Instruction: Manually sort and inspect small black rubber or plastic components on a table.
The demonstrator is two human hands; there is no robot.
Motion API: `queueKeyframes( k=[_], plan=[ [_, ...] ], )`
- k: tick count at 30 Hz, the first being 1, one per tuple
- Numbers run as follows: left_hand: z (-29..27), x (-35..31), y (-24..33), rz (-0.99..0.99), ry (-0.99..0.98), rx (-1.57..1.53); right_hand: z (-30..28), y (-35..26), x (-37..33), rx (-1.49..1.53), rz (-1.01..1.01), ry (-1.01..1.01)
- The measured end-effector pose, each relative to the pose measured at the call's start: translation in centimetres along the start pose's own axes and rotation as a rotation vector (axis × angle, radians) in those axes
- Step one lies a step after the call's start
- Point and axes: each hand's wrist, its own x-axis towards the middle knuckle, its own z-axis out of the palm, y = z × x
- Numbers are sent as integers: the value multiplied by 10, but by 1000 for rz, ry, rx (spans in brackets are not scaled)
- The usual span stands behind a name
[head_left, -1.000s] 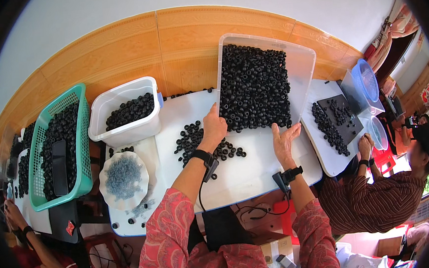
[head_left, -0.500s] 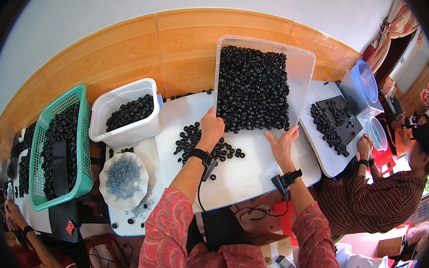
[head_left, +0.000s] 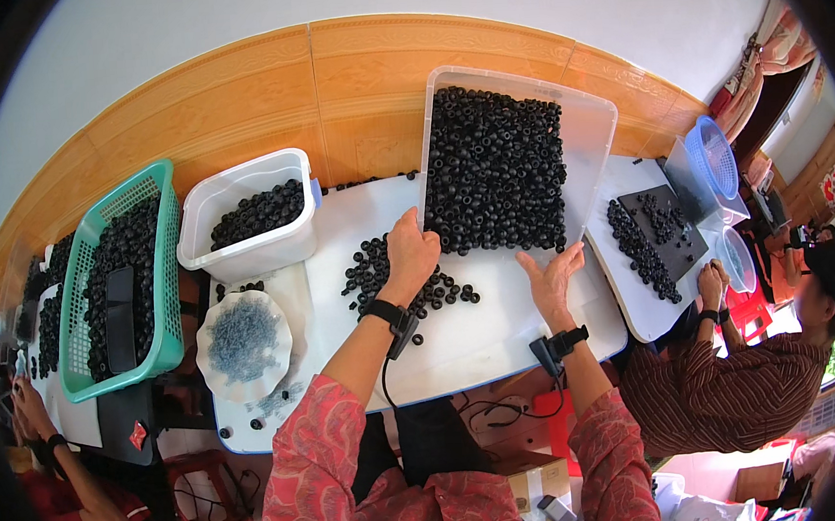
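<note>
A translucent plastic bin (head_left: 592, 151) full of small black ring-shaped parts (head_left: 493, 163) is tilted up at the far side of the white table. My left hand (head_left: 411, 254) is closed on the bin's near left corner. At the near right edge my right hand (head_left: 554, 280) bears the bin up, thumb spread and palm showing; its fingertips are partly hidden at the rim. Beneath my left wrist and in front of the bin lies a loose pile of the same black parts (head_left: 365, 269). Both wrists wear black straps with a small device.
Left of me stand a white tub (head_left: 253, 257) and a green basket (head_left: 171, 307), both holding black parts; a dark phone (head_left: 121, 320) lies in the basket. A scalloped white plate (head_left: 278, 377) holds small bluish-grey pieces. Co-workers sit at both sides; a black board (head_left: 683, 252) is at right.
Hands and bin keep almost the same pose. The whole view has shifted slightly, so the table things sit a little farther right.
</note>
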Motion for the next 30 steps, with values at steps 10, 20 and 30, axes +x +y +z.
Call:
queueKeyframes(
  k=[10,20,30],
  plan=[
    [-17,-4,32,-110,-265,55,1,11,1,-42,-19,49],
    [-7,3,12,-76,-268,83,4,4,2,-45,52,26],
    [-5,7,12,-95,-295,97,6,5,2,-111,74,36]
  ],
)
